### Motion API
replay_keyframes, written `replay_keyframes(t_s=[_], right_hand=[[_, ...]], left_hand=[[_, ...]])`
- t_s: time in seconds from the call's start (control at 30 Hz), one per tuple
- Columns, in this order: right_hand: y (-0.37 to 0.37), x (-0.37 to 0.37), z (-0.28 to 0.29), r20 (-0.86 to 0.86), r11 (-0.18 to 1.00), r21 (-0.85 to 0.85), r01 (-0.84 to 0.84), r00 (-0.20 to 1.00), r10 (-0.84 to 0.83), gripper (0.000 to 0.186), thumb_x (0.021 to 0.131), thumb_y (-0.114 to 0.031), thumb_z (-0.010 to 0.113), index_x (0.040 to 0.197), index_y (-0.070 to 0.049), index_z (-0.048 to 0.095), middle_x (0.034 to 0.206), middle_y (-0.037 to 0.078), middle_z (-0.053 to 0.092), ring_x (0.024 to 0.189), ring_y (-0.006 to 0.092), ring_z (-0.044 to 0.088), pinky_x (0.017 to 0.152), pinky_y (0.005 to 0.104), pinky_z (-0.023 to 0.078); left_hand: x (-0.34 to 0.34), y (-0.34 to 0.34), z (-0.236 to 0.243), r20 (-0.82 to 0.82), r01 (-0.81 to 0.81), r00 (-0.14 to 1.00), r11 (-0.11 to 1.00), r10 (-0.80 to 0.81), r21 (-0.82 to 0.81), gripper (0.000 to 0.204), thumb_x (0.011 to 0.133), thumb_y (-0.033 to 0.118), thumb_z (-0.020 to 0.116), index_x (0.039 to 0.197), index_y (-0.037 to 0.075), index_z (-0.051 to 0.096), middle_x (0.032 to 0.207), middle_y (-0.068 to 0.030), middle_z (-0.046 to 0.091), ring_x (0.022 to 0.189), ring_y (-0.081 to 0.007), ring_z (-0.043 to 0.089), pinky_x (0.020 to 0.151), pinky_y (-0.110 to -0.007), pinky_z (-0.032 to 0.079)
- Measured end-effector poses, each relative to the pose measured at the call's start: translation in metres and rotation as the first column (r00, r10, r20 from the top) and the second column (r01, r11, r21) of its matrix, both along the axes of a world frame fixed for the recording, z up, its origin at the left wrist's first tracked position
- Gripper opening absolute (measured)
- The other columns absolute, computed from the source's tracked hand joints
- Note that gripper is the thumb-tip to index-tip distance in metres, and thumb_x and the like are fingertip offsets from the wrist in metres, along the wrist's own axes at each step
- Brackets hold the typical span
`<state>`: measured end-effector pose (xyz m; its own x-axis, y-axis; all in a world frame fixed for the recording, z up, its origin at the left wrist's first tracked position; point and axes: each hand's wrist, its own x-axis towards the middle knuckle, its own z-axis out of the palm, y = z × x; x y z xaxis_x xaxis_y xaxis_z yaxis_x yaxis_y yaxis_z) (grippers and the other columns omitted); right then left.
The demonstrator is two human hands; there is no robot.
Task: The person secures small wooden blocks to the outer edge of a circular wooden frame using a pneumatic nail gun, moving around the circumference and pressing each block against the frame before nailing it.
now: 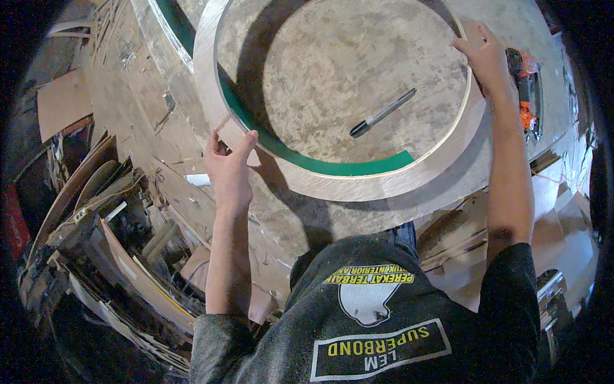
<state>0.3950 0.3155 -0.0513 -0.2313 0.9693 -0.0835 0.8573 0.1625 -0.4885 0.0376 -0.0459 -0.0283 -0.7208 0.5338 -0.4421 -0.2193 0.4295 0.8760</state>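
Observation:
A large pale wooden ring stands over the work surface, its upper part cut off by the frame's top edge. A green strip lines part of its inner wall and ends at the near right. My left hand grips the ring's near-left rim, thumb at the inner edge and fingers on the outer side. On the right, my right hand holds the rim, its thumb over the inner edge; some of its fingers are hidden. Inside the ring a grey marker with a black cap lies on the surface.
An orange and black power tool lies right of my right hand. Another curved piece with green lining is at the upper left. Wood offcuts and curved strips pile up at the lower left; flat board pieces lie farther left.

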Motion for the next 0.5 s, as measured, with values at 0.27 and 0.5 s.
replay_keyframes(t_s=[0.27, 0.5], right_hand=[[0.003, -0.002, -0.009, -0.147, 0.997, -0.057, 0.042, 0.988, -0.050, 0.083, 0.078, -0.038, 0.088, 0.146, 0.002, 0.062, 0.116, 0.016, 0.075, 0.098, 0.0216, 0.070, 0.089, 0.0343, 0.055], [0.000, -0.008, -0.011, -0.186, 0.999, -0.028, -0.019, 0.982, 0.014, 0.081, 0.080, -0.040, 0.087, 0.144, 0.004, 0.063, 0.112, 0.014, 0.076, 0.088, 0.0191, 0.070, 0.082, 0.0329, 0.056]], left_hand=[[0.016, -0.015, 0.003, -0.002, -0.074, 0.997, 0.981, 0.075, -0.177, 0.044, 0.088, 0.020, 0.091, 0.118, -0.002, 0.068, 0.107, -0.0063, 0.072, 0.098, -0.0145, 0.064, 0.088, -0.029, 0.048], [0.033, -0.024, 0.006, 0.139, -0.047, 0.986, 0.956, 0.091, -0.290, 0.037, 0.094, 0.030, 0.086, 0.108, -0.001, 0.072, 0.100, -0.0055, 0.074, 0.091, -0.0115, 0.064, 0.082, -0.029, 0.048]])
